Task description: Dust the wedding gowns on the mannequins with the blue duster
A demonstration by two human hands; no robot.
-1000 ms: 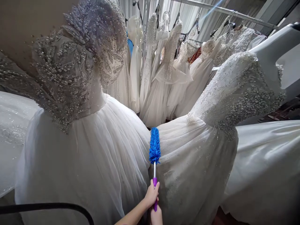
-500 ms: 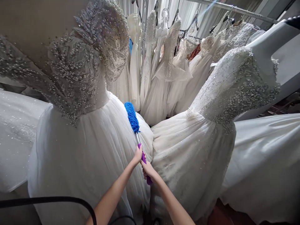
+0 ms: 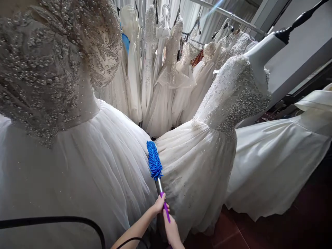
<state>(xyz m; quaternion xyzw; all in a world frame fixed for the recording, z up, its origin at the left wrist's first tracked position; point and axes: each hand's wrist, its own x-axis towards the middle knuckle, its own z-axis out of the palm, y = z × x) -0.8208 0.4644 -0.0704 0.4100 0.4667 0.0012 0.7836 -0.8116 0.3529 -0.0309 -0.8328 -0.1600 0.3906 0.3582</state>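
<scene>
A duster with a blue shaggy head, a metal neck and a purple handle points away from me. My left hand is closed round the upper part of the handle. Just below it, my right hand grips the lower part. The blue head lies at the gap between two white gowns, seeming to touch the skirts, though exact contact is hard to tell. On the left is a beaded gown with a full skirt. On the right, a second beaded gown hangs on a mannequin.
Several white gowns hang behind from a metal rail. Another white satin gown stands at far right above a dark red tiled floor. A black curved cable or strap crosses the lower left foreground.
Both hands have drawn the duster lower, its head moving from the left gown's skirt side to the gap between the gowns. The view has turned rightward, showing more of the far right gown.
</scene>
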